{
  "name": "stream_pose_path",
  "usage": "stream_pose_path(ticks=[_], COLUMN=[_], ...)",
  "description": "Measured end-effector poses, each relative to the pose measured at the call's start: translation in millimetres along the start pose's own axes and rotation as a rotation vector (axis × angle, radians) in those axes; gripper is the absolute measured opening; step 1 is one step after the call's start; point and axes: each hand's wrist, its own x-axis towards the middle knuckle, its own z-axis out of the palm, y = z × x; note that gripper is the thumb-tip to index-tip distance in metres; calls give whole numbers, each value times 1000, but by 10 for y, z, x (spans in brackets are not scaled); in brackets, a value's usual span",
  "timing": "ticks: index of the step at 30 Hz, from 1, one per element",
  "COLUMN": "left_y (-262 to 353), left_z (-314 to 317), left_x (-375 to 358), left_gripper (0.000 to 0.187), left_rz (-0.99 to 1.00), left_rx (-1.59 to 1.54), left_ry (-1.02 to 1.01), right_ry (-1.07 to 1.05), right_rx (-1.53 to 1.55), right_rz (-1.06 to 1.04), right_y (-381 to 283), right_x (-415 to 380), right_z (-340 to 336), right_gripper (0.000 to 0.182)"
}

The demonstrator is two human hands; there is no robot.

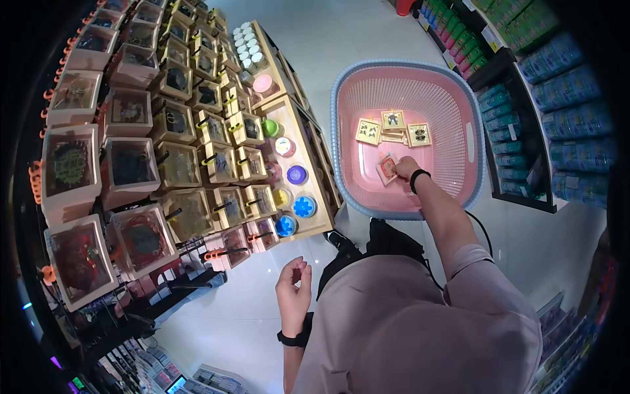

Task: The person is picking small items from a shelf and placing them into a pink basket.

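My right hand [407,167] reaches into a pink basket with a blue-grey rim [483,172], its fingers closed on the edge of a small clear packet [388,168] with a red and green print. Beyond that hand, several small square boxes with pale yellow frames lie on the basket floor, among them one on the left [369,131], one at the top [393,120] and one on the right [419,135]. My left hand [294,289] hangs over the floor left of my body, fingers curled, with nothing visible in it.
A rack of framed clear boxes [130,164] fills the left side. Beside it, a wooden tray [303,226] holds round colourful containers [296,175]. Shelves with bottles [508,131] and blue packs [571,121] stand right of the basket.
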Motion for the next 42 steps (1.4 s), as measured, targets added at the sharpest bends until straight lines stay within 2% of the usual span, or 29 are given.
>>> stream_pose_path(ticks=[2, 6, 10, 13, 18, 21, 24, 25, 26, 27, 28, 30, 32, 35, 39, 41, 42], left_y=[-9, -9, -78, -85, 7, 73, 7, 4, -22, -58, -94, -153, -161, -182, -31, -58, -92], left_z=[41, 100, 190, 268, 388, 424, 406, 392, 370, 324, 262, 125, -43, -269, -509, -555, -575], left_x=[-73, -244, -420, -508, -541, -507, -501, -495, -485, -481, -476, -451, -410, -318, -112, 37, 103], left_gripper=[28, 29, 29, 29, 28, 28, 27, 28, 28, 28, 29, 30, 33, 36, 42, 47, 47], left_rz=[-49, -195, -315, -373, -442, -400, -334, -327, -284, -242, -254, -218, -155, -6, 161, 222, 242], left_rx=[16, 63, 54, 72, 50, 74, 71, 83, 77, 79, 55, 28, -7, -60, -59, -109, -83], left_ry=[31, 73, 129, 139, 136, 128, 114, 119, 124, 143, 151, 225, 345, 656, 825, 832, 814], right_ry=[-4, -126, -143, -23, -166, -95, -218, -181, -240, -351, -314, -410, -292, -215, -230, -255, -163], right_rx=[-80, 66, 239, 577, 528, 533, 418, 489, 422, 94, 422, 484, 374, 471, 591, 764, 810], right_rz=[33, 214, 221, 279, 234, 170, 87, 84, 21, -134, 22, -33, -45, -133, -313, -423, -391], right_y=[26, -176, -223, -192, -172, -230, -278, -245, -226, -92, -163, -225, -486, -635, -901, -931, -1000], right_x=[99, 156, 308, 434, 611, 633, 560, 527, 518, 735, 606, 573, 326, 12, -665, -947, -1220], right_z=[182, 223, 437, 652, 780, 825, 653, 658, 592, 574, 499, 268, -26, -429, -873, -886, -823], right_gripper=[24, 28, 32, 32, 33, 31, 28, 23, 17, 16, 17, 15, 13, 26, 26, 25, 26])
